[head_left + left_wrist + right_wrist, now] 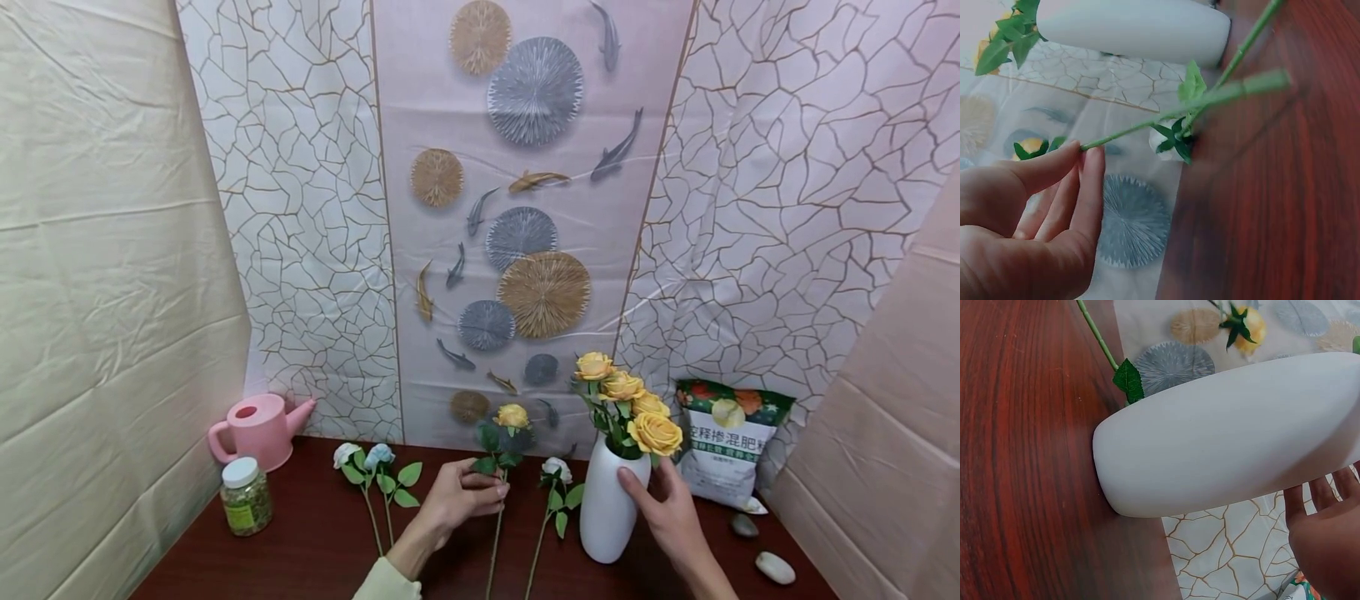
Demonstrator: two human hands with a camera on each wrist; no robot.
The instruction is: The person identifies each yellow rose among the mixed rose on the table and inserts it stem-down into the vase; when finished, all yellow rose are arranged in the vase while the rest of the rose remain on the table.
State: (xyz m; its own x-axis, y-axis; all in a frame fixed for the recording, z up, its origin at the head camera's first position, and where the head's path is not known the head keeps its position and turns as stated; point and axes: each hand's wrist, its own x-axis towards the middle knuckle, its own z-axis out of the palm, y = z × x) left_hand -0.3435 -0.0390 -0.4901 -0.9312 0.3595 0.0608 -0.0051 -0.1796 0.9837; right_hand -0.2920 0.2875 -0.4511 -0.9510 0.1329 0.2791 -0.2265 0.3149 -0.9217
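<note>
My left hand (459,498) pinches the green stem (1141,125) of a single yellow rose (513,417) between thumb and fingertips, holding it above the table. To the right stands a white vase (606,508) with several yellow roses (637,400) in its mouth. My right hand (667,504) grips the vase near its rim, thumb on the front and fingers round the far side; the right wrist view shows fingers (1319,495) along the vase's side, partly hidden. Between the rose and the vase lies a white rose (557,469) on a leafy stem.
White and pale blue roses (379,456) lie left of my left hand. Farther left are a pink watering can (258,433) and a lidded jar (246,500). Behind the vase leans a fertilizer bag (723,450), with two stones (775,568) nearer on the dark red table (300,558).
</note>
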